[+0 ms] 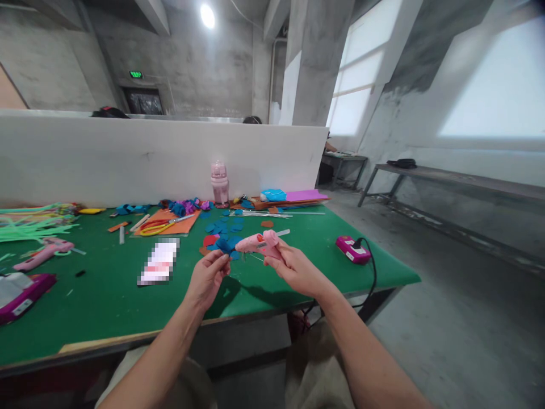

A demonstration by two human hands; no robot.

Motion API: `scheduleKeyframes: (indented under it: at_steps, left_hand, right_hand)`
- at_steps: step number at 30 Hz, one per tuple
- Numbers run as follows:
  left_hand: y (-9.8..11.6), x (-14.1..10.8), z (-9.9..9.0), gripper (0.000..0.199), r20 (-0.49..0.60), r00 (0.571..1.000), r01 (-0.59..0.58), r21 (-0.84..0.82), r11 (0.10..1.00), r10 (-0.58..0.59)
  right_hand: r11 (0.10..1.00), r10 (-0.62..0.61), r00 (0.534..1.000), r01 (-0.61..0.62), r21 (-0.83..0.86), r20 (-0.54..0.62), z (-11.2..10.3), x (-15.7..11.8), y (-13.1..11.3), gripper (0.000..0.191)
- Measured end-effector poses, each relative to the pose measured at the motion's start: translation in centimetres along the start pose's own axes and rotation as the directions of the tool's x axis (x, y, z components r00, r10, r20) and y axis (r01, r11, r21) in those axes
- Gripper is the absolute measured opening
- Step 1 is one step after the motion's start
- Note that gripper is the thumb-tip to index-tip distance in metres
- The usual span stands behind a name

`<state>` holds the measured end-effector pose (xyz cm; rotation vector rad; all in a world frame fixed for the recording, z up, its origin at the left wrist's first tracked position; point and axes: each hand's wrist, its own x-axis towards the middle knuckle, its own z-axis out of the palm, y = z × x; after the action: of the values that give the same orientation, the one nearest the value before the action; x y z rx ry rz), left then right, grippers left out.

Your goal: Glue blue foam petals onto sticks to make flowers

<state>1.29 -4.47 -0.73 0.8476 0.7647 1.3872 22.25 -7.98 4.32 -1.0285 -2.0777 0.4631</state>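
My right hand (293, 264) is wrapped round the handle of a pink hot glue gun (258, 243). A clear glue stick (283, 232) juts from the gun's back end. Its nozzle points left and meets or nearly touches a small dark blue petal-like piece (223, 245), pinched between the fingertips of my left hand (209, 275). Behind both hands, several loose blue pieces (219, 227) lie scattered on the green tabletop (298, 289), along with a red piece (210, 241). Whether the blue piece is paper or felt I cannot tell.
Scissors (157, 228) lie on orange sheets (187, 226) at the back left. A second pink glue gun (45, 253) rests far left. A magenta power strip (352, 250) with a black cord sits right. A pink bottle (219, 184) stands by the white partition (170, 159).
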Motion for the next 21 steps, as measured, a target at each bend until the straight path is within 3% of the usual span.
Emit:
scheduleKeyframes:
  at_steps: [14,21]
  left_hand:
    - [-0.03,-0.01,0.02,0.022,-0.006,1.0,-0.006,-0.008,1.0,0.006]
    - [-0.07,-0.02,-0.02,0.021,-0.003,1.0,-0.001,-0.017,1.0,0.001]
  right_hand:
    - [0.999,-0.041,0.999,0.041,-0.006,0.001,0.1,0.0,0.02,0.046]
    - [1.0,0.003,1.0,-0.003,-0.002,0.004,0.04,-0.04,0.09,0.041]
